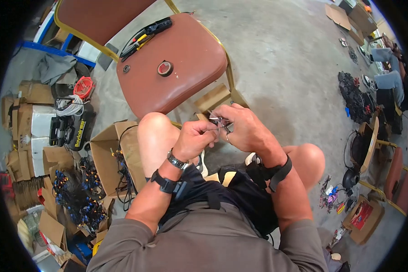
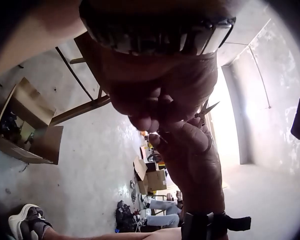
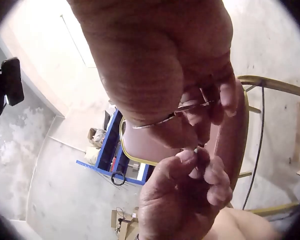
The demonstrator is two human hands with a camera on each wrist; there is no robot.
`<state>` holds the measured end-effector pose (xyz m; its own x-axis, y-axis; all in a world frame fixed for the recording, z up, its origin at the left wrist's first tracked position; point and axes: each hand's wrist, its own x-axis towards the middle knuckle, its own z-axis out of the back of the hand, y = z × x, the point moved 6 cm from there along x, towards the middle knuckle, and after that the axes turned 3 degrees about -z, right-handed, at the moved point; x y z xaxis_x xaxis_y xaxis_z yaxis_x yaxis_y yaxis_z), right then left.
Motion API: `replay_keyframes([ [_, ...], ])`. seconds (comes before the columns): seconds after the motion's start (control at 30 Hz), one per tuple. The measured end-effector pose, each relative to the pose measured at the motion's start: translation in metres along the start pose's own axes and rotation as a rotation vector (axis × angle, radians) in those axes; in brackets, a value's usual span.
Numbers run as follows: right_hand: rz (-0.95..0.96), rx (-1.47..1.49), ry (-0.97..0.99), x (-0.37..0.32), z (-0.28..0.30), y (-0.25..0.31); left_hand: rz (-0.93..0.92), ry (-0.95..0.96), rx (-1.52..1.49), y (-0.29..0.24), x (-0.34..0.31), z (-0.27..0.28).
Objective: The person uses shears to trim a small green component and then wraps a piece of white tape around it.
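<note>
Both hands meet above the lap, fingertips close together. My right hand grips small pointed scissors, whose blades stand apart beyond the fingers in the left wrist view. A ring circles one of its fingers. Facing it, my left hand pinches a tiny thin piece between thumb and forefinger. A pale greenish tip shows there in the right wrist view; what the piece is, I cannot tell. The curled fingers hide most of the scissors' handles.
Ahead stands a brown padded chair bearing a tape roll, a small dark ring and a black tool with cables. An open cardboard box is beside the left knee. Cable bundles lie left; a black bag lies right.
</note>
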<state>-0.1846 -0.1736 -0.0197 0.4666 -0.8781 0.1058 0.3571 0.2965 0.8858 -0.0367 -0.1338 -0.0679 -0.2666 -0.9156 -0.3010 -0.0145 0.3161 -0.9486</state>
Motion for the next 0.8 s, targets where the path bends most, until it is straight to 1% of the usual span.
replay_keyframes([
  [0.03, 0.010, -0.008, -0.009, 0.001, 0.000, 0.000, -0.024, -0.030, -0.017, 0.000, -0.001, 0.003],
  [0.13, -0.118, -0.135, 0.033, -0.001, 0.000, -0.002, -0.121, -0.129, -0.060, -0.001, -0.003, 0.012],
  [0.17, -0.083, -0.138, 0.005, -0.002, 0.001, 0.000, -0.165, -0.164, -0.071, -0.004, -0.004, 0.014],
  [0.2, -0.078, -0.150, 0.019, -0.003, -0.001, 0.001, -0.209, -0.198, -0.082, -0.006, -0.005, 0.016],
  [0.23, -0.075, -0.163, 0.031, -0.004, -0.002, 0.003, -0.221, -0.223, -0.100, -0.008, -0.006, 0.018],
  [0.43, -0.120, -0.294, 0.081, -0.006, -0.013, 0.005, -0.257, -0.361, 0.030, -0.018, -0.011, 0.019],
  [0.53, -0.124, -0.301, 0.078, -0.005, -0.014, 0.007, -0.334, -0.392, 0.072, -0.022, -0.012, 0.015],
  [0.63, -0.103, -0.316, 0.052, -0.006, -0.015, 0.007, -0.407, -0.412, 0.183, -0.026, -0.012, 0.014],
  [0.73, -0.090, -0.320, 0.032, -0.005, -0.014, 0.007, -0.481, -0.394, 0.255, -0.029, -0.012, 0.012],
  [0.8, -0.088, -0.319, 0.020, -0.005, -0.014, 0.008, -0.471, -0.396, 0.231, -0.030, -0.013, 0.009],
])
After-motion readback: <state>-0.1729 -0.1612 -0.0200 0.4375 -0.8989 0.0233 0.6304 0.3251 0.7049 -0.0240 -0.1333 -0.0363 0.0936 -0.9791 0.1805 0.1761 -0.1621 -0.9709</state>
